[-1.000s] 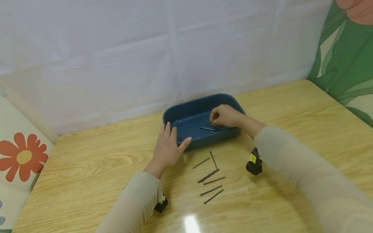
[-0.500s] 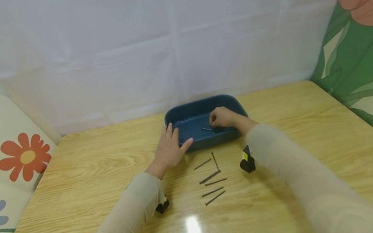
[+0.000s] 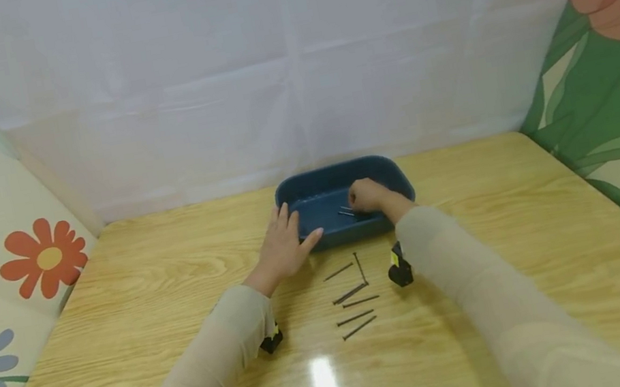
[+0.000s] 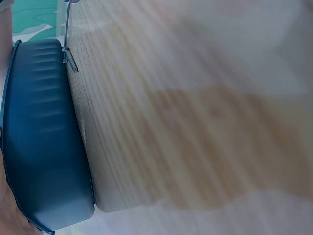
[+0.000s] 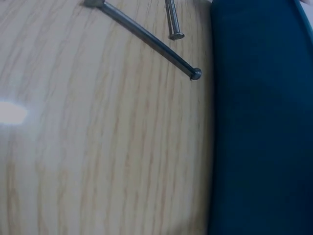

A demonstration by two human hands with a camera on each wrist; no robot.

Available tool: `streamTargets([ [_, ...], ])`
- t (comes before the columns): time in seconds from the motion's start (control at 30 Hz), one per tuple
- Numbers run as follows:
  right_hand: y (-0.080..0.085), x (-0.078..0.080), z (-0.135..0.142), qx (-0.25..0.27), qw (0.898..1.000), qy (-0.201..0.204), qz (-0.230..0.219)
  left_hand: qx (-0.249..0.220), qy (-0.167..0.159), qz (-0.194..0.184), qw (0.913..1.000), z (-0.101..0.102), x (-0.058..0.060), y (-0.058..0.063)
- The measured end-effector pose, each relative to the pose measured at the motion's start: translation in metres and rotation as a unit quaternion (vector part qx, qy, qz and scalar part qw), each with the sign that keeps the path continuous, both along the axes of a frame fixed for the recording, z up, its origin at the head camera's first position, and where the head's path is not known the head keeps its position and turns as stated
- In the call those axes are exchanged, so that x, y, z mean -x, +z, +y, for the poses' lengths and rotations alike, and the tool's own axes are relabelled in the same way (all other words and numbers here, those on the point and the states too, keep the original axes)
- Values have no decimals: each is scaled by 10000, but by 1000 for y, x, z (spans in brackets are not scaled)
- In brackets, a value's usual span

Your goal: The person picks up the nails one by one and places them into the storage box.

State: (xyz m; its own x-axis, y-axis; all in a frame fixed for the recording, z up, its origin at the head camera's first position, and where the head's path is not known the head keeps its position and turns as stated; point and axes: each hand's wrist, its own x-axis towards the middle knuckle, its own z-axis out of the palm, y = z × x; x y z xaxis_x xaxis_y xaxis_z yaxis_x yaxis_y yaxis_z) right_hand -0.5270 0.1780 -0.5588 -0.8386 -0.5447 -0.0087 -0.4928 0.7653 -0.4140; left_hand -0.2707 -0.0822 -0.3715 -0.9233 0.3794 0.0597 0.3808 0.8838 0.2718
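A dark blue rectangular tray (image 3: 348,234) stands at the back of the wooden table. My left hand (image 3: 281,248) rests at its left front corner, fingers straight and spread over the rim, thumb along the front edge. Inside the tray's right half is my right hand (image 3: 371,195), fingers curled and turned down over some dark metal nails (image 3: 346,213). The nail ends poke out left of the fingers; the fingertips are hidden, and I cannot tell whether they pinch a nail. In the left wrist view the tray's side wall (image 4: 46,132) shows, with part of the hand along its rim.
Several loose nails (image 3: 355,317) lie on the table in front of the tray, between my forearms. Two of them meet near the tray; a long nail (image 5: 151,41) shows in the right wrist view. A white cloth backdrop (image 3: 194,103) hangs close behind the tray.
My right hand has sunk lower and curled more over the nails in the tray, its forearm shifting left. Fewer nails show there now. The left hand stays at the corner.
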Motion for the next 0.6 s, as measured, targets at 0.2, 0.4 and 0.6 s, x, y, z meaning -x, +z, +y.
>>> streamTargets([
  [0.2, 141, -125, -42, -505, 9970, -517, -287, -23, -7, 8, 10000, -2, 1, 0],
  [0.4, 184, -164, -59, -631, 9932, -829, -528, -19, -16, 64, 10000, -2, 1, 0],
  [0.6, 193, -173, -60, -819, 9897, -978, -649, -13, -54, 41, 10000, -2, 1, 0],
])
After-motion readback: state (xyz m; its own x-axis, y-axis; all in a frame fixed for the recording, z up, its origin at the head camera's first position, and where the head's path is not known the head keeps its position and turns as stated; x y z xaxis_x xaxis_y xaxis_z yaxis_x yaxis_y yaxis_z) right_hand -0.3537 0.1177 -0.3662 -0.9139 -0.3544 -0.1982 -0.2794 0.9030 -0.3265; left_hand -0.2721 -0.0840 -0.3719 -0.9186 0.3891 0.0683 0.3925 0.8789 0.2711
